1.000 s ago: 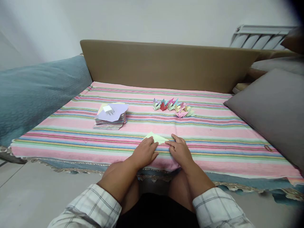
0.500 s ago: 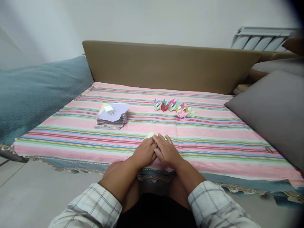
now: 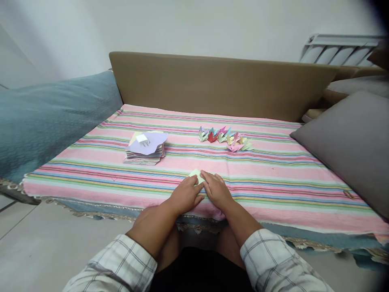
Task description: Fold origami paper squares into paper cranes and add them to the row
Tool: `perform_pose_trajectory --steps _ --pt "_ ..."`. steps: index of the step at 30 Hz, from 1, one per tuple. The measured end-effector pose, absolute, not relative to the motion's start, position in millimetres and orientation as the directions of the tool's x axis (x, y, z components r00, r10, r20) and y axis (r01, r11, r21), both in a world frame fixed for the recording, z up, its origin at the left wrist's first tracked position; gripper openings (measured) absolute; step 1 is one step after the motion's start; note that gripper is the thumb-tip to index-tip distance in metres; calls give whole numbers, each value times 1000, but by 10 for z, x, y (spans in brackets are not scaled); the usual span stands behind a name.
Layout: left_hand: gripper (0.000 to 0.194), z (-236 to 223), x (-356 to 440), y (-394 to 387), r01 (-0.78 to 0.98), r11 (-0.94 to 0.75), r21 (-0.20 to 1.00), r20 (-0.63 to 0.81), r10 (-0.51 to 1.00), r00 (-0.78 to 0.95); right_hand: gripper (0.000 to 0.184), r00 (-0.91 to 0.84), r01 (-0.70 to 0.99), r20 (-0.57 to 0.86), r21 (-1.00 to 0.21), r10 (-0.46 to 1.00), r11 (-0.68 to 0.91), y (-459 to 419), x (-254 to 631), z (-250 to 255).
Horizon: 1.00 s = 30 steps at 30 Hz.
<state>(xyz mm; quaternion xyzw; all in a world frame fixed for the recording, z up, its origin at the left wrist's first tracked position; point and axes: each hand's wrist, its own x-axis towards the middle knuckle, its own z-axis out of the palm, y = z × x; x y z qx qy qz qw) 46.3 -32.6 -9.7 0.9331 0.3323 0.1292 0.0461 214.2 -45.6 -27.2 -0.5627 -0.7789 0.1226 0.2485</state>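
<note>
A small piece of pale green paper [image 3: 196, 174] lies on the striped cloth [image 3: 273, 174] in front of me, partly covered by my fingers. My left hand [image 3: 187, 194] rests palm down over its left and near side, fingers laid on the paper and thumb apart. From the right, my right hand [image 3: 217, 190] lies with outstretched fingers over the paper's right side, its tips close to the left fingers. How the paper is folded underneath is hidden. Several folded paper cranes [image 3: 223, 138] in mixed colours stand in a cluster farther back.
To the left is a stack of paper sheets [image 3: 144, 157], topped by a lilac sheet [image 3: 154, 142] and a white plug adapter [image 3: 142, 140]. A brown backrest [image 3: 212, 85] borders the back, a blue armrest [image 3: 60, 109] the left, a grey cushion [image 3: 349, 142] the right.
My hands, overlapped before, have moved slightly apart, and more of the green paper shows between them. The view has shifted a little.
</note>
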Motion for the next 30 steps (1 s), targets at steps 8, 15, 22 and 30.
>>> perform_pose_trajectory --steps 8,15,22,30 --pt "44 -85 349 -298 616 -752 233 209 658 724 48 -195 791 241 -534 951 298 -423 2144 -263" --pt "34 -13 241 -280 751 -621 224 230 782 579 51 -162 793 240 -546 957 271 -416 2128 -275" --pt "24 -9 187 -220 839 -512 184 294 843 450 51 -153 792 245 -548 957 267 -414 2126 -278" --pt "14 -51 391 -153 705 -689 166 496 676 544 50 -153 805 269 -525 951 278 -417 2111 -287"
